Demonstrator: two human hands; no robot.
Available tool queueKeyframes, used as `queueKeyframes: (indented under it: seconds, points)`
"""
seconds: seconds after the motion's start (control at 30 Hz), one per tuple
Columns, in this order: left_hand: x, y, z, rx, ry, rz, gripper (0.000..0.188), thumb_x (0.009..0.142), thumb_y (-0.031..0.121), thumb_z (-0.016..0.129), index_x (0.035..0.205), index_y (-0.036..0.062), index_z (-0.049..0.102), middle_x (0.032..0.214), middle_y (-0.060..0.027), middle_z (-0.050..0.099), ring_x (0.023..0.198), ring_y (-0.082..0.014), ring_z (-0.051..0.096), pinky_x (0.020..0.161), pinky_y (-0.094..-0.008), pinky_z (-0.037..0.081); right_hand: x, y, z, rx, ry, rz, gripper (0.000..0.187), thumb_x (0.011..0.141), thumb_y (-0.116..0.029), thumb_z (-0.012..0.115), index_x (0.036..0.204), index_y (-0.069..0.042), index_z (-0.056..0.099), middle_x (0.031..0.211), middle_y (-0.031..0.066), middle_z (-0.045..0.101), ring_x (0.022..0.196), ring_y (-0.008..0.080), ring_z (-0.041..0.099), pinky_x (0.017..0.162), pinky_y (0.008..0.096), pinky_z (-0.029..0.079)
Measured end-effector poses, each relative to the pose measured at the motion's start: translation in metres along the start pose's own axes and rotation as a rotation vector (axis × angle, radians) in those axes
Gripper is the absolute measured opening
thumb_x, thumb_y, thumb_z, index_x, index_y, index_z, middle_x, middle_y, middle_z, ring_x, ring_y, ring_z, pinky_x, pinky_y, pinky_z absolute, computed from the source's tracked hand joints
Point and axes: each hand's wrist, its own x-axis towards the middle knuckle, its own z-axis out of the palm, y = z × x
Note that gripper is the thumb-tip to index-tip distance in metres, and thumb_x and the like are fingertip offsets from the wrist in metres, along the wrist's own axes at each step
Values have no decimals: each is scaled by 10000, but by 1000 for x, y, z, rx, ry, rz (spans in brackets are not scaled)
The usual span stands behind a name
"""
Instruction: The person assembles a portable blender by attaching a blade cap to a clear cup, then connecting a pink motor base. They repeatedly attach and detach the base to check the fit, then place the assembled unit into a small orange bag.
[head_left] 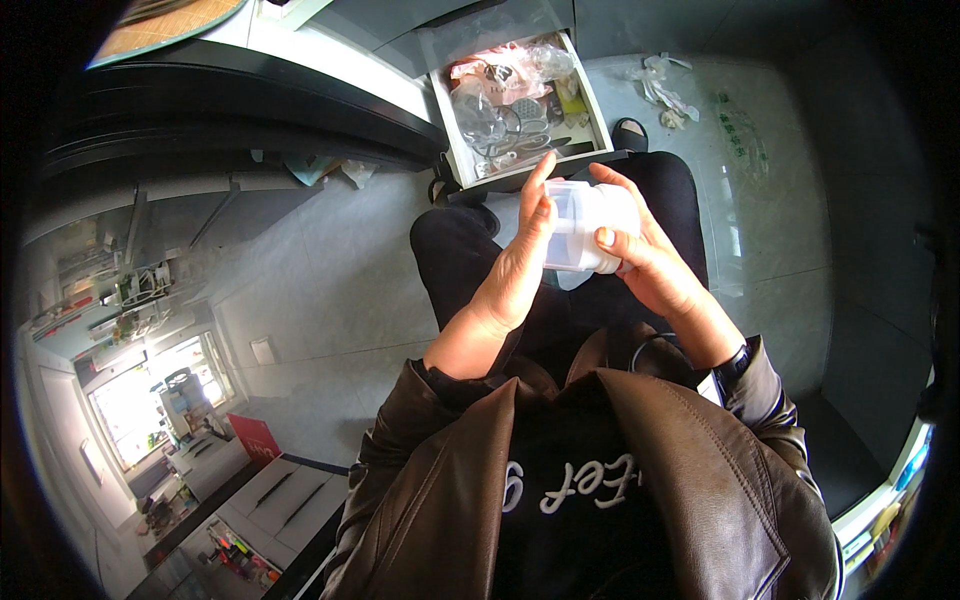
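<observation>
i have the translucent container (pixel 568 230) held sideways above the dark trousers (pixel 452 248), the left hand (pixel 518 258) set along its left end with fingers extended, the right hand (pixel 650 252) curled around its whiter end. beyond, my feed shows an open drawer (pixel 589 96) holding plastic bags (pixel 500 78).

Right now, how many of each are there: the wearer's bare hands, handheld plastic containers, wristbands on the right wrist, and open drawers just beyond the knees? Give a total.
Bare hands, left and right: 2
Translucent plastic container: 1
Dark wristband: 1
Open white-sided drawer: 1
Total: 5
</observation>
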Motion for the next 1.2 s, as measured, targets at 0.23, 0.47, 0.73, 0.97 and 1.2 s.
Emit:
queueKeyframes:
  seconds: [0.23,0.47,0.73,0.97,1.2]
  points:
    - [1,-5,-4,29,-47,10,835,1088,628,397,1698,133,114,1748,-99,118,1609,-271,112,1295,-426,98,2,8,-1,65,55,35,896,860,-336,782,1598,-78,346,1430,141,533,1310,267,557,1074,401,500]
    - [-4,-1,-8,33,-50,41,943,1013,472,675,1692,110,131,1659,-174,258,1558,-276,248,1269,-439,207,4,7,-4,144,24,67,876,859,-302,768,1597,-93,346,1426,141,536,1289,273,573,1037,404,530]
    - [-3,4,-16,-201,110,79,843,986,296,719,1657,74,259,1557,-144,419,1449,-237,419,1221,-396,305,6,8,-9,271,1,43,886,867,-389,766,1599,-120,347,1423,146,543,1324,322,571,1063,586,536]
    - [-8,1,-37,-535,142,-23,725,1042,490,539,1617,85,363,1375,-203,625,1241,-319,633,1120,-467,468,12,13,-18,355,-18,32,884,883,-416,753,1625,-156,349,1432,158,555,1311,333,583,1064,594,535]
    - [-19,3,-33,-638,57,-103,955,963,636,591,1604,-26,337,1422,-252,587,1231,-357,650,1065,-498,525,11,14,-21,307,20,34,905,861,-364,770,1633,-146,350,1420,133,579,1293,290,597,1059,487,540]
